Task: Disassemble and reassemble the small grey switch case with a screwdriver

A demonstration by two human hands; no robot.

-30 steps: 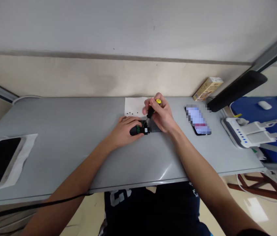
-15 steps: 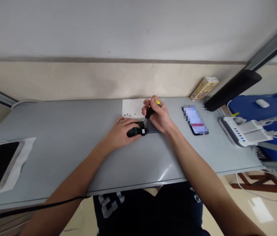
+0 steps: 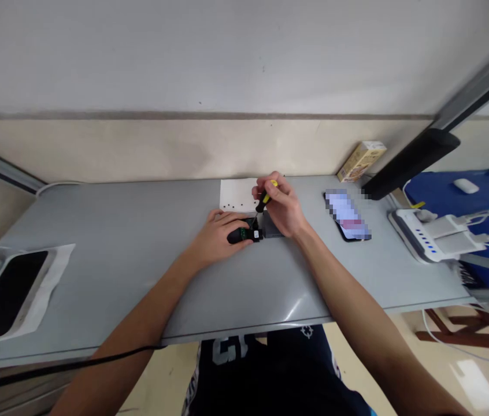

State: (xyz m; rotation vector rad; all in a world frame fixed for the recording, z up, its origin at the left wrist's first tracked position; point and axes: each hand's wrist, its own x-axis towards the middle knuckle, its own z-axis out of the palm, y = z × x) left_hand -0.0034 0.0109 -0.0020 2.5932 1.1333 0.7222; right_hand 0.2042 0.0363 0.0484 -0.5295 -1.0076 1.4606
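Observation:
Near the middle of the desk, my left hand is closed around a small black device with a green circuit board, pressing it on the desktop. My right hand grips a screwdriver with a black and yellow handle. Its thin shaft points down and left, the tip at the device's inner right part; exact contact is too small to make out. Under my right hand sits a dark grey box, right beside the device and partly covered. Behind my hands, a white paper carries several tiny dark pieces.
A phone with a lit screen lies right of my right arm. Farther right are a beige carton, a black post and a white charging station with cables. At far left, a black-topped device rests on white paper.
The screwdriver has tilted a little, its handle showing more between my right fingers. My left hand stays on the black device. The whole view has shifted slightly.

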